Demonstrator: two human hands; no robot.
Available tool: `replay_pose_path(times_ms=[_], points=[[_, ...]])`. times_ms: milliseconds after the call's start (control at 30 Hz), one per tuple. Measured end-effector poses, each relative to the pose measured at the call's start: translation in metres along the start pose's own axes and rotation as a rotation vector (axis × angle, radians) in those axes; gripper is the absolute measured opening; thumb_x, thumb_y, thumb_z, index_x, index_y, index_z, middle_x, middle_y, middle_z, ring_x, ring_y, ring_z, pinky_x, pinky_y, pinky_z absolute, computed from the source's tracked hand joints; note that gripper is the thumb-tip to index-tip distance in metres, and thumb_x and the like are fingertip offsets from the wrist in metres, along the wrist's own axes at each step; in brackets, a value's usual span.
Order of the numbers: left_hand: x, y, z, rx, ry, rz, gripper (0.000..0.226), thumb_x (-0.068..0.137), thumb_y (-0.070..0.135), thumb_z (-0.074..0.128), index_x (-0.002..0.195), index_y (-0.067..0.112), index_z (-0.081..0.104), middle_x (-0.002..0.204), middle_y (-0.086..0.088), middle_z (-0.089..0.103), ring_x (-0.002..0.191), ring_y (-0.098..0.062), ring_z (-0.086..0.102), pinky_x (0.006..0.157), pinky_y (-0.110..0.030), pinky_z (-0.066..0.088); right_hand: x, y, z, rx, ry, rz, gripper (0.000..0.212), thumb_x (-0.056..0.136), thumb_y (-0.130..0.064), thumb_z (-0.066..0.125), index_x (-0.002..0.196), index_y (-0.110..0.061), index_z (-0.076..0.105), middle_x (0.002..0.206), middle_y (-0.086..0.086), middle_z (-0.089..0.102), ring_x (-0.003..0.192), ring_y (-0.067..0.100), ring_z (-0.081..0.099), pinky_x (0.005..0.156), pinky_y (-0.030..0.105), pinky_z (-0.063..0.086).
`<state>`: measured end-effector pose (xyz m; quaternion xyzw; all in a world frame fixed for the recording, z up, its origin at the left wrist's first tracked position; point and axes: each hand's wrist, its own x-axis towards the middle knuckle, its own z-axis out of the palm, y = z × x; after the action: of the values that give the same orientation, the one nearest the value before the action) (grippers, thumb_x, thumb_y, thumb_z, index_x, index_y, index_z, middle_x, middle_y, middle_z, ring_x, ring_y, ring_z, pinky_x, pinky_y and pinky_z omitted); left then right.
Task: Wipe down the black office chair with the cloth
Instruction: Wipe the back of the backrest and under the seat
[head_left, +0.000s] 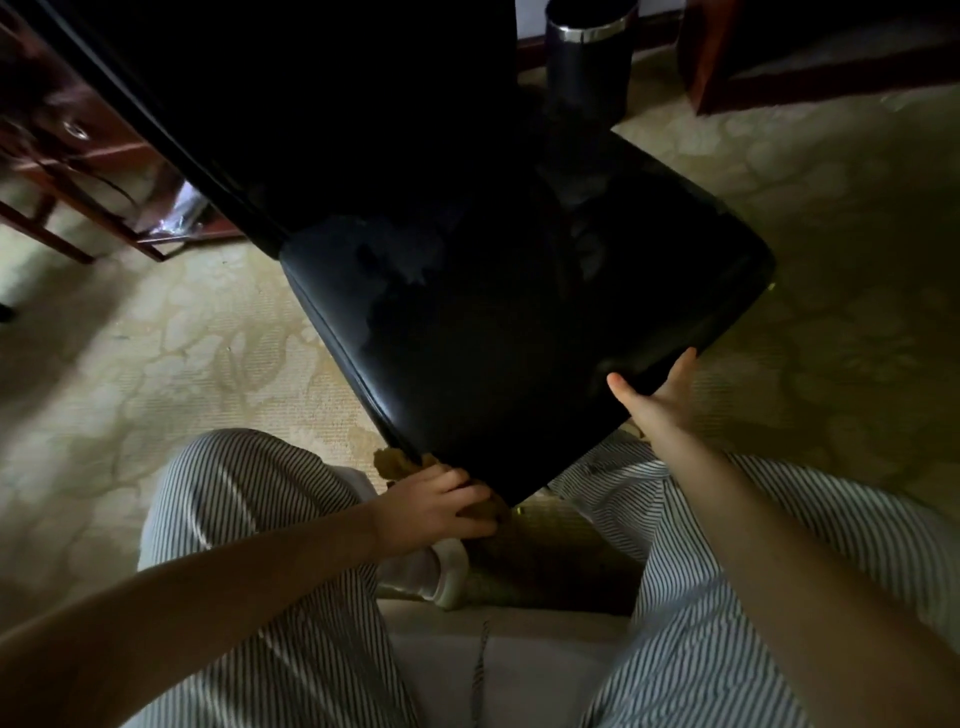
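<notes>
The black office chair (519, 338) fades into darkness at the top of the frame. The cloth (388, 461) is mostly hidden under the gripping left hand (441, 501). The right hand (657, 397) lies spread against the seat edge.

Open carpet (156, 338) flanks the seat (493, 338); knees (249, 467) seemingly crowd its front.

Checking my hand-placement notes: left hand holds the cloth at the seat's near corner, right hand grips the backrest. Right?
No: the head view shows the right hand open against the side edge of the seat, not the backrest. The left hand does hold the cloth at the near corner.
</notes>
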<state>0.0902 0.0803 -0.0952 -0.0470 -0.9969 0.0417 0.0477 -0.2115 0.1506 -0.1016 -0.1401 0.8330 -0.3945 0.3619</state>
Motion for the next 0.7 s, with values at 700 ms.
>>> replay_pose_path(times_ms=[700], points=[[0.225,-0.151,-0.003,-0.309,0.061,-0.648,0.033,0.097,0.026,0.046,0.127,0.035,0.056,0.115,-0.01,0.048,0.099,-0.027,0.043,0.09,-0.036,0.037,0.019,-0.061,-0.02,-0.589,-0.111,-0.357,0.102,0.081,-0.039,0.067,0.151,-0.025,-0.007,0.153,0.005,-0.029,0.142,0.022,-0.02,0.116,0.042,-0.007]])
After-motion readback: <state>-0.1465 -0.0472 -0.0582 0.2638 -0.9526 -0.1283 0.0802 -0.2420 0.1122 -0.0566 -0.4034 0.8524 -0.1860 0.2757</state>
